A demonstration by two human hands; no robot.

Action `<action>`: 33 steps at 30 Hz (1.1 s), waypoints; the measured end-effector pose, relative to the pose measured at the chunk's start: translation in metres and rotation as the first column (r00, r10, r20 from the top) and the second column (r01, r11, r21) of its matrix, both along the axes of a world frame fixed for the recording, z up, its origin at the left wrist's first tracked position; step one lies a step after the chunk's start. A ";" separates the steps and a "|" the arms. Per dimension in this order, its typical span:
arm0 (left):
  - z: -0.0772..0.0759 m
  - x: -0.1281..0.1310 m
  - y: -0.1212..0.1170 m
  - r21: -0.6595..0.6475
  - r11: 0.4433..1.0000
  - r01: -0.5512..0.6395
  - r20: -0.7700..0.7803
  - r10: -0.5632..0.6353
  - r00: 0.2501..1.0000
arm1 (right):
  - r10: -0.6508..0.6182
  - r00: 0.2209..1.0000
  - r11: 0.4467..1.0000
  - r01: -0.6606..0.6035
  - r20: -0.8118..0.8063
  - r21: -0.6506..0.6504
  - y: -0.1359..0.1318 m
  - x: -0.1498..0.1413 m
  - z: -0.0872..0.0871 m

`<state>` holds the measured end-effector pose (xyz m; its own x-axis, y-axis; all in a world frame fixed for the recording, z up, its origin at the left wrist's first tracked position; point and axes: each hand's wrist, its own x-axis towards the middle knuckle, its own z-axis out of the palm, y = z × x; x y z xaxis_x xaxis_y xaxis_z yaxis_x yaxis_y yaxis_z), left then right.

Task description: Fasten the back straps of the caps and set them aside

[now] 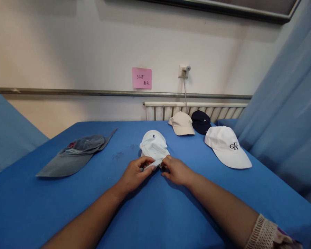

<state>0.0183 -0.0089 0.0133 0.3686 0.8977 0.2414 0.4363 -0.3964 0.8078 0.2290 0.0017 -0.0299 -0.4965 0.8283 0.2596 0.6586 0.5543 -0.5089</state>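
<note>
A pale, whitish baseball cap (153, 147) with a small dark emblem lies in the middle of the blue-covered table, its back strap toward me. My left hand (137, 173) pinches the strap (157, 163) from the left, between thumb and fingers. From the right, my right hand (176, 170) grips the strap's other end at the cap's back edge. A small dark bit shows by the right fingertips, too small to name. Part of the cap's rear is hidden behind my fingers.
A grey cap (72, 164) lies at left. Toward the back right are a beige cap (181, 122), a navy cap (200, 121) and a white cap with letters (223, 141). Blue curtains (287, 103) hang at both sides; a radiator (158, 112) stands behind the table (150, 221).
</note>
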 end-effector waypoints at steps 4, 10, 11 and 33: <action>-0.002 0.000 0.001 0.013 1.000 -0.020 -0.022 0.020 1.000 | -0.037 0.996 0.998 0.032 0.077 0.054 0.001 0.000 -0.002; -0.004 -0.001 0.001 -0.012 1.000 -0.013 -0.003 0.013 1.000 | -0.004 0.996 0.998 -0.001 0.091 0.064 0.002 0.002 -0.001; -0.004 -0.001 0.002 -0.018 1.000 -0.009 0.002 0.009 1.000 | 0.013 0.996 0.998 -0.019 0.093 0.061 0.003 0.002 -0.001; 0.000 0.002 -0.001 -0.067 0.998 0.020 -0.051 -0.023 0.998 | -0.170 0.751 0.874 -0.184 -0.638 -0.450 0.035 0.027 -0.021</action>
<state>0.0199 -0.0096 0.0131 0.3987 0.9027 0.1616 0.4705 -0.3526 0.8089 0.2556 0.0367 -0.0507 -0.3610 0.9265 0.1063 0.0695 0.1404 -0.9876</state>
